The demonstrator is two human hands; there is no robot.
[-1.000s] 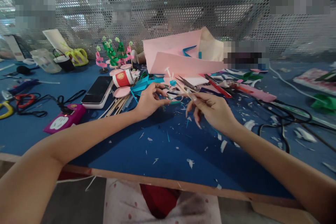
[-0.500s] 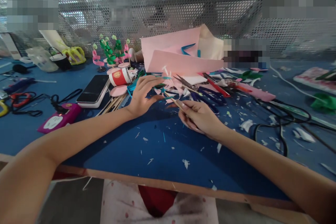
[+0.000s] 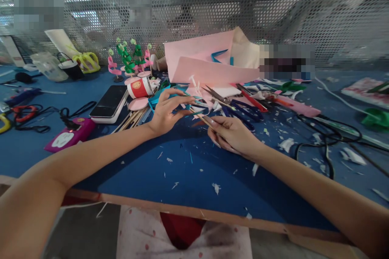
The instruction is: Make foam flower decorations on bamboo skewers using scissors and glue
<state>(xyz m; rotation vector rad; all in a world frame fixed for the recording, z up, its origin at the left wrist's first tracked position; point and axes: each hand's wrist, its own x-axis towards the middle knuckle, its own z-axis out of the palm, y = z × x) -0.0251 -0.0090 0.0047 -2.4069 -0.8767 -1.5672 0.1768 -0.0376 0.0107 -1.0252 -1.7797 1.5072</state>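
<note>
Over the middle of the table, my right hand [image 3: 229,134] pinches a thin wooden stick [image 3: 206,119] that points up and left. My left hand [image 3: 168,110] is curved opposite it, thumb and fingers around a narrow teal paper strip [image 3: 198,112] close to the stick's tip. The strip's exact path is partly hidden by the fingers. Just behind both hands lie open scissors [image 3: 217,95], scraps of pink and white paper, and dark blue handles [image 3: 243,114]. A bundle of wooden sticks [image 3: 131,120] lies left of my left hand.
A large folded pink sheet [image 3: 209,68] stands at the back. To the left are a red-and-white paper cup [image 3: 139,88], a phone on a white box [image 3: 111,103], a purple device [image 3: 69,134] and spiral paper plants [image 3: 124,58]. Black cords [image 3: 330,145] lie right; the table edge [image 3: 182,210] is near me.
My left fingers have come down slightly and closer to the stick's tip, with the teal strip shifting along. My right hand stays nearly in place, and the view has shifted a little.
</note>
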